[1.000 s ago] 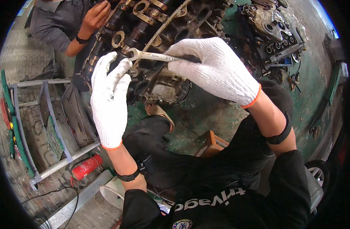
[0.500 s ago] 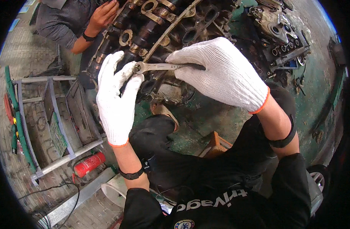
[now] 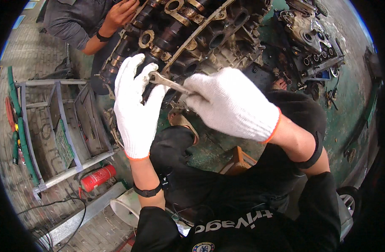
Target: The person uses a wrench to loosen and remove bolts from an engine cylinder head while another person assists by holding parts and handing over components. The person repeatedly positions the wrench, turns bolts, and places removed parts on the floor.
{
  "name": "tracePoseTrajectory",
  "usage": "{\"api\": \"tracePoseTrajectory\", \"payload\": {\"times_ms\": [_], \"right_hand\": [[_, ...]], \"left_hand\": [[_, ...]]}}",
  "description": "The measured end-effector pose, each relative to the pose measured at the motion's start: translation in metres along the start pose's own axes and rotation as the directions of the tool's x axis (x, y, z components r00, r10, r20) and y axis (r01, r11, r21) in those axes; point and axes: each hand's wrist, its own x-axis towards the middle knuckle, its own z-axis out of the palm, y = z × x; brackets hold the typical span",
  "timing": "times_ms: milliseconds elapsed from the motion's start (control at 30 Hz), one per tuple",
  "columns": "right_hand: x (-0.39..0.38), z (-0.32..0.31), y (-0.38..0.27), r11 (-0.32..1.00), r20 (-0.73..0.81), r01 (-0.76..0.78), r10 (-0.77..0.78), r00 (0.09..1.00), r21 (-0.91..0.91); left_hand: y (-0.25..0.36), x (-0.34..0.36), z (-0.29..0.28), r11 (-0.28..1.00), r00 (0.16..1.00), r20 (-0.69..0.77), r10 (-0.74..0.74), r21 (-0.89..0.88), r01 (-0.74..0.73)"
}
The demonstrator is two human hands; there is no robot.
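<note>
A silver wrench (image 3: 171, 84) slants over the near side of a greasy engine cylinder head (image 3: 175, 35) with exposed camshafts. My right hand (image 3: 232, 103), in a white knit glove with an orange cuff, is closed round the wrench's right end. At the other end, the thumb and forefinger of my gloved left hand (image 3: 138, 105) sit on either side of the wrench's head. The left hand's remaining fingers stretch upward. Whether a small fastener sits in the wrench's head is hidden.
Across the engine, a co-worker's hand (image 3: 122, 14) reaches to its far left. More engine parts (image 3: 314, 42) lie on the right. A metal frame (image 3: 66, 174), a red fire extinguisher (image 3: 98, 177) and a white bucket (image 3: 124, 208) stand left. A wooden stool (image 3: 238, 161) is between my legs.
My right hand has moved left and down and turned, so the wrench now slopes down to the right. My left hand has shifted slightly right, staying at the wrench's head.
</note>
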Motion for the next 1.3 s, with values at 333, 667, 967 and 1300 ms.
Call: {"api": "tracePoseTrajectory", "payload": {"times_ms": [333,667,967,1300], "right_hand": [[0.003,-0.007,-0.013,0.710,0.529,-0.432,0.098,0.843,0.557],[0.014,-0.035,0.008,0.473,0.369,-0.471,0.297,0.881,0.744],[0.017,-0.029,0.014,0.465,0.268,-0.398,0.323,0.908,0.791],[0.019,-0.030,0.019,0.450,0.259,-0.438,0.405,0.877,0.778]], "left_hand": [[-0.003,0.001,0.010,1.000,0.994,-0.108,0.004,-0.029,-0.007],[0.001,0.003,0.006,0.999,0.997,-0.082,-0.007,-0.034,0.004],[-0.001,0.001,0.009,0.982,0.998,-0.055,0.043,0.186,-0.032],[-0.002,0.001,0.002,0.976,0.995,-0.055,0.083,0.204,-0.071]]}}
